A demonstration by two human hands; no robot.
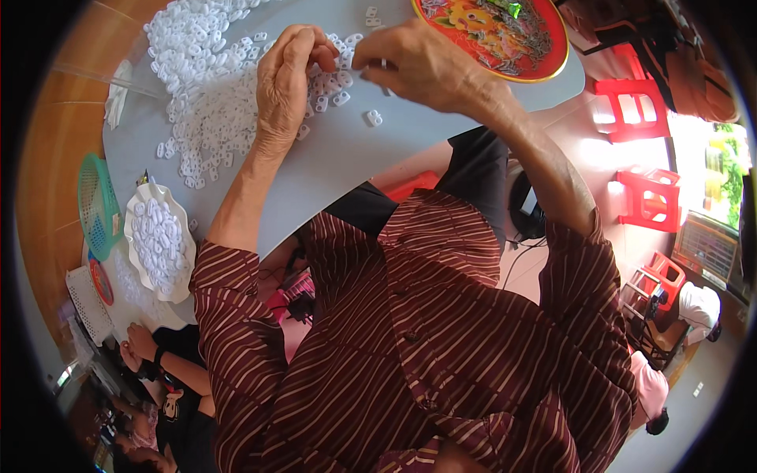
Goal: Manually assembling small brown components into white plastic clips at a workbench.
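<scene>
On the grey surface [355, 150], head view: white pieces [189, 47] lie heaped and scattered around my left hand [285, 83]; right hand [430, 67] faces it. Both half-curl; any hold I cannot tell. Light, steady fingertip pinches should suit.

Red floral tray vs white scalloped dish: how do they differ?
Color: the red floral tray is patterned with a gold edge; the white scalloped dish looks plain.
Rim: the tray's is smoothly curved, the dish's wavy.
Contents: the tray holds thin grey pieces, the dish small white pieces.
Shared: both hold many small loose parts.
</scene>
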